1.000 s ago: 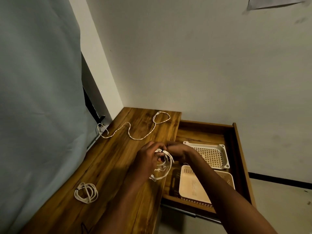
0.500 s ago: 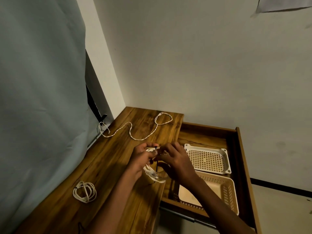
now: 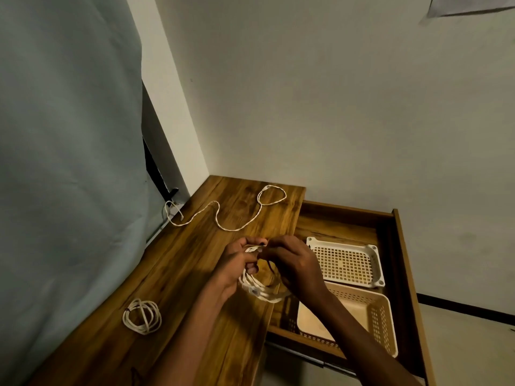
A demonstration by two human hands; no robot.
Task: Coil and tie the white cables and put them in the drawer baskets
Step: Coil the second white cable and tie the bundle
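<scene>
My left hand [image 3: 237, 263] grips the top of a coiled white cable [image 3: 260, 291], whose loops hang below it over the table's right edge. My right hand [image 3: 295, 264] meets the left at the coil's top, fingers curled and pinching there; a thin dark tie seems to hang between them. A loose white cable [image 3: 223, 218] snakes across the far part of the wooden table [image 3: 181, 274]. A second, tied coil [image 3: 142, 316] lies near the left front. In the open drawer [image 3: 395, 246] sit a far white basket [image 3: 374, 263] and a near cream basket [image 3: 387, 324].
A grey curtain [image 3: 69, 162] hangs along the table's left side. A pale wall stands behind the table and drawer. A dark window gap [image 3: 153, 168] shows at the back left. Floor [image 3: 459, 344] lies to the right of the drawer.
Both hands have stayed together at the coil's top while the view shifted slightly. The coil hangs lower below my left hand, and my right hand has turned over its top.
</scene>
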